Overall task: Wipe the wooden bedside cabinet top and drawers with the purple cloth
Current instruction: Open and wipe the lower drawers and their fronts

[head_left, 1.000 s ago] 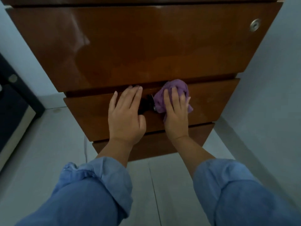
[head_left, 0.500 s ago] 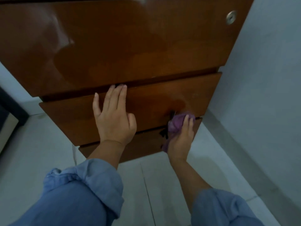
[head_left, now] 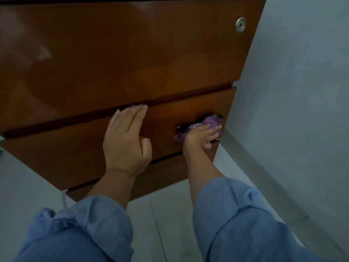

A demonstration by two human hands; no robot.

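One purple cloth (head_left: pixel 209 124) sits bunched against the front of the middle drawer (head_left: pixel 166 120), close to that drawer's right edge and over a dark handle recess of which only slivers show to the left of and above the fabric. The right hand (head_left: pixel 201 138) presses the cloth to the wood, fingers laid over it and slightly bent, the thumb tucked below near the drawer's lower edge. The left hand (head_left: pixel 126 142) lies flat and spread on the same drawer front, holding nothing, its fingertips reaching the drawer's top edge where the gap under the upper drawer (head_left: pixel 122 53) runs. Three drawer fronts are in view on the wooden bedside cabinet: the tall upper one with a single round metal lock (head_left: pixel 240 27) near its top right corner, the middle one, and a lower drawer (head_left: pixel 162 178) partly behind the forearms. Two rolled blue sleeves (head_left: pixel 86 222) fill the bottom. Half a second ago the cloth was lower, at the seam between middle and lower drawers; it is now higher and further right, while the left hand stays planted.
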